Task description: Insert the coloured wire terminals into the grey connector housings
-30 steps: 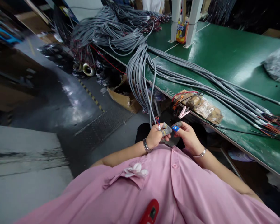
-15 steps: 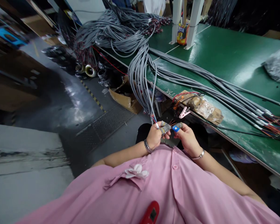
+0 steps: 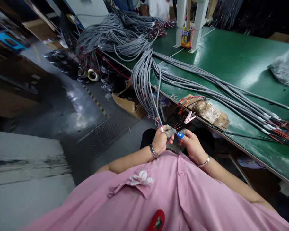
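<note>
My left hand (image 3: 161, 140), with grey covers on its fingers, is closed around the end of a grey cable (image 3: 161, 127). Thin coloured wires (image 3: 176, 127) fan out past its fingertips. Close beside it, my right hand (image 3: 189, 142) pinches at the wire ends; a blue cover (image 3: 180, 135) is on its thumb and a grey one on a finger. The exact wire between those fingertips is too small to make out. From the table edge a bundle of grey cables (image 3: 142, 75) hangs down towards my left hand.
More grey cables (image 3: 207, 75) lie along the green table (image 3: 231, 51), their stripped ends at the right. A taped wooden block (image 3: 213, 115) and a pink clip (image 3: 189, 117) sit at the near edge. An open cardboard box (image 3: 127, 104) stands below. A plastic bag (image 3: 286, 67) rests at far right.
My right hand has shifted slightly left, closer to my left hand, and the wires at the fingertips are spread a little differently. My left hand keeps its hold.
</note>
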